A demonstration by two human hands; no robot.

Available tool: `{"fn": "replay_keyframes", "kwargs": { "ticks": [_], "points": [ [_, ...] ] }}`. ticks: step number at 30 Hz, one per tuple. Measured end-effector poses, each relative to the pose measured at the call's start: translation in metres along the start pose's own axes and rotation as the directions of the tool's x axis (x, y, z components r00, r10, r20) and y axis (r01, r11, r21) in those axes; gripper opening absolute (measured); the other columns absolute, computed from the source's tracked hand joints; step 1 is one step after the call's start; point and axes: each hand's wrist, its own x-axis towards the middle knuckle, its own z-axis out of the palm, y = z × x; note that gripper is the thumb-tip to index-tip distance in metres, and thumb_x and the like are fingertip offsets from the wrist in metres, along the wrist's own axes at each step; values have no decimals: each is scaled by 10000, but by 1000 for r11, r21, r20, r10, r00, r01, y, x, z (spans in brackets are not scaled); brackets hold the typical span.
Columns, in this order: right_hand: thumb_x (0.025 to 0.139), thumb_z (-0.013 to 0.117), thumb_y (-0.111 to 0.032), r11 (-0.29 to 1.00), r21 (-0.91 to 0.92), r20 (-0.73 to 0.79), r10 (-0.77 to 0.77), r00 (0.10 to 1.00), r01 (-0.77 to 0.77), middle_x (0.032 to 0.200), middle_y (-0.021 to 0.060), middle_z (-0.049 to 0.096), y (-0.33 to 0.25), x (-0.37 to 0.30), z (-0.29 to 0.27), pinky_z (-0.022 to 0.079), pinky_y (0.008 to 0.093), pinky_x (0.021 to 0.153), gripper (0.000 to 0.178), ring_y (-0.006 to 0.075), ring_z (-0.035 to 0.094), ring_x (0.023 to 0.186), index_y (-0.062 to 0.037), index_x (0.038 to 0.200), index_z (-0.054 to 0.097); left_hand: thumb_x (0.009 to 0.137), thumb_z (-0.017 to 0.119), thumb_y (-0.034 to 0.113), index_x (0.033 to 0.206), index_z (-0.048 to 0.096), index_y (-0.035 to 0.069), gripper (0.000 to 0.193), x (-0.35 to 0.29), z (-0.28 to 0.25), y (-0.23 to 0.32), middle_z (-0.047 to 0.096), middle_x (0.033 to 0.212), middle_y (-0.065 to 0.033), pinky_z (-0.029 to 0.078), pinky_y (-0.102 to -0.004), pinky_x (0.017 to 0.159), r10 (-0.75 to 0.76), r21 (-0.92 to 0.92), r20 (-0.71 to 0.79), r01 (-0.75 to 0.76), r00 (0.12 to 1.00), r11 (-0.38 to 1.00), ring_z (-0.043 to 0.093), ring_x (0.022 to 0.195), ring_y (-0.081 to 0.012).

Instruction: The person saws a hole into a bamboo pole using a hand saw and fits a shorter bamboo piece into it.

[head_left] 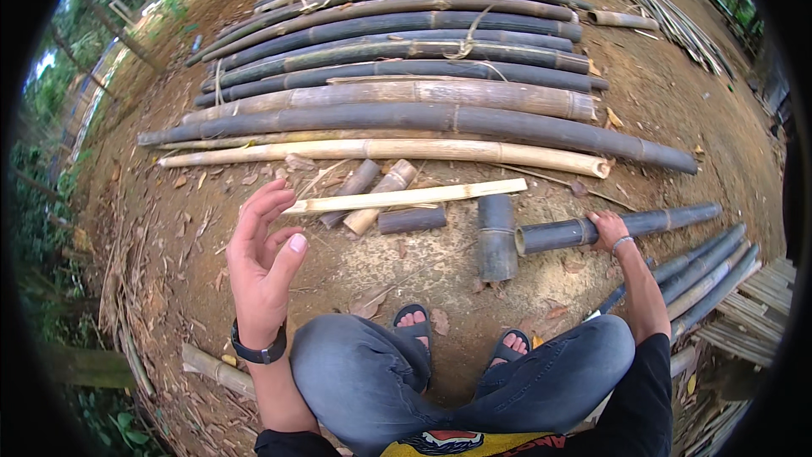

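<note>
My right hand [606, 228] is wrapped over a dark bamboo pole [668, 219], whose hollow cut end points left. That end lies close beside a short dark bamboo piece [496, 245] lying crosswise to it. My left hand [264, 262] is raised, its fingers curved and apart from the thumb, with nothing in it. Just beyond its fingers is the left end of a pale split bamboo strip [414, 196]; whether they touch I cannot tell. The strip passes over several short bamboo pieces, among them a dark one [412, 220] and a light brown one [381, 197].
Long bamboo poles [406, 118] lie side by side across the ground ahead. More dark poles [702, 271] and split bamboo slats [753, 313] are at the right. A bamboo length [218, 370] lies near my left forearm. Thin sticks [677, 21] are piled at the far right.
</note>
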Motion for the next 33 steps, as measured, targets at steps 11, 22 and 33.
{"fn": "replay_keyframes", "kwargs": {
  "ticks": [11, 22, 33],
  "points": [
    [618, 914, -429, 975, 24, 101, -223, 969, 222, 1028, 141, 719, -273, 70, -227, 544, 444, 877, 776, 313, 698, 982, -89, 1228, 574, 757, 797, 240, 1333, 550, 50, 655, -74, -34, -80, 496, 1424, -174, 404, -484, 1079, 140, 670, -178, 16, 974, 742, 490, 1309, -342],
    [524, 961, -370, 906, 46, 23, -422, 906, 420, 1070, 82, 740, -453, 116, -86, 444, 442, 939, 866, 273, 697, 1043, -123, 1274, 607, 613, 901, 296, 1444, 405, 43, 1001, -68, 0, -236, 453, 1475, -155, 225, -543, 1193, -225, 901, 273, -167, 935, 400, 371, 1410, -329],
    [838, 736, -383, 984, 155, 61, -97, 993, 87, 1119, 223, 696, -234, 111, -132, 552, 478, 913, 497, 380, 671, 1063, -40, 1174, 608, 649, 868, 279, 1231, 618, 80, 664, -69, 27, -248, 610, 1197, -108, 368, -447, 1039, 7, 870, 227, -206, 974, 448, 537, 1165, -286]
  ]
}}
